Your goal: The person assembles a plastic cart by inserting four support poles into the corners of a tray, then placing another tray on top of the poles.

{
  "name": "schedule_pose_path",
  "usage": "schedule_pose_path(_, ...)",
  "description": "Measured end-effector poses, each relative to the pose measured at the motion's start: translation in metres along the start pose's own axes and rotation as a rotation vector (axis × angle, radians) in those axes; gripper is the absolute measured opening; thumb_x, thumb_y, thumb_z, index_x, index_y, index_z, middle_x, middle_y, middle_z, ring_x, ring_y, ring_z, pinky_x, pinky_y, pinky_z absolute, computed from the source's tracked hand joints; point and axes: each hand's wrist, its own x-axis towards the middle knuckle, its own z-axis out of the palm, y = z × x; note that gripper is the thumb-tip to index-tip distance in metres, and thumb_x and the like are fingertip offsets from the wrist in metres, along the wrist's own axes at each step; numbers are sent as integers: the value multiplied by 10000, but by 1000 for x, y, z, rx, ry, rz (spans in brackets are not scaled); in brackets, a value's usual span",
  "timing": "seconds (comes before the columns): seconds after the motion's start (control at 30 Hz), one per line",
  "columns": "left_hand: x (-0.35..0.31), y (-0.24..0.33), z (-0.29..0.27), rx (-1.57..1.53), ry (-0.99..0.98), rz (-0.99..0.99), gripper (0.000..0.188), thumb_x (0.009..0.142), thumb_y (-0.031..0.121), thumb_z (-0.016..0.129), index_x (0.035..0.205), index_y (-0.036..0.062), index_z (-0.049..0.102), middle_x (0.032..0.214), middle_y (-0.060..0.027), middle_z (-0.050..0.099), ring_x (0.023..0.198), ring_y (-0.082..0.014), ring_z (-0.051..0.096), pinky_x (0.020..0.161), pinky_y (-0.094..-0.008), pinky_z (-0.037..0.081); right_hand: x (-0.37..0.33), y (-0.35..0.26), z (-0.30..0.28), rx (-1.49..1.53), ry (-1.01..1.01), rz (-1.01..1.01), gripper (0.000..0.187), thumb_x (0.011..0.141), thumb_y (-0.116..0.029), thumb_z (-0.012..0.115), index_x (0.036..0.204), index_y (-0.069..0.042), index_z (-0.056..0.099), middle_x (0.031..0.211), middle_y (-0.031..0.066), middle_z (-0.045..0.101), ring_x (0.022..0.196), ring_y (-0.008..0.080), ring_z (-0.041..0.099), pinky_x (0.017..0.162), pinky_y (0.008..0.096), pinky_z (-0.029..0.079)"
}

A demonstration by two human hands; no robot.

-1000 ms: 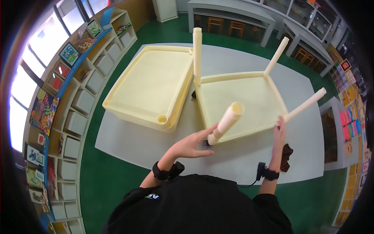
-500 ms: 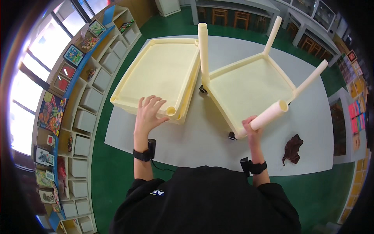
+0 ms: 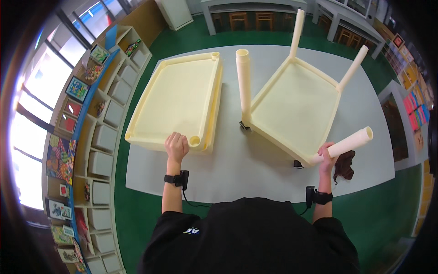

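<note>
My left hand (image 3: 177, 145) is closed over the near rim of a stack of cream plastic trays (image 3: 175, 98), just left of the round corner socket. On the right stands a cream cart shelf (image 3: 294, 107) with an upright post at each corner and black casters (image 3: 298, 164) beneath it. My right hand (image 3: 326, 157) wraps round the foot of its nearest post (image 3: 349, 144), which tilts out to the right. A dark brown cloth (image 3: 345, 165) lies on the table just beyond that hand, partly hidden by the post.
Everything stands on a large grey table (image 3: 219, 182) over a green floor. Along the left wall runs a low shelf unit (image 3: 101, 164) with white bins and pictures. Grey benches (image 3: 255, 7) with wooden stools stand at the back. Another grey bench (image 3: 392, 123) is at the right.
My left hand has gone from spread fingers to a closed grip on the tray rim. The cart shelf and my right hand have shifted right, widening the gap between shelf and stack.
</note>
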Motion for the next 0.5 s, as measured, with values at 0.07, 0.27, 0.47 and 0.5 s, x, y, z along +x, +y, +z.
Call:
schedule_pose_path(0.07,1,0,0,30,-27,-29,262,713,41,442,470,42,344,484,-73,349,441,-227,391,390,-325,309,2,2,-4,73,-35,-39,80,691,-34,532,686,-44,453,587,20,452,531,98,446,518,219,363)
schedule_pose_path(0.27,9,-2,-4,-16,16,-58,253,707,2,427,476,18,324,468,-87,328,411,-242,364,370,-334,266,1,0,0,72,14,-44,72,698,-15,526,683,-34,458,575,20,459,510,94,445,496,210,356)
schedule_pose_path(0.47,32,-2,-9,-52,70,-111,263,711,-27,415,472,7,310,451,-97,302,389,-249,336,367,-336,246,-8,19,-4,-108,166,-22,103,663,6,596,673,-18,496,597,20,495,539,104,494,506,229,393)
schedule_pose_path(0.5,36,-3,-10,-53,69,-107,263,711,-27,415,472,7,310,451,-97,302,389,-249,336,367,-336,246,-10,23,-5,-106,170,-22,103,663,6,596,673,-18,496,597,20,495,539,104,494,506,229,393)
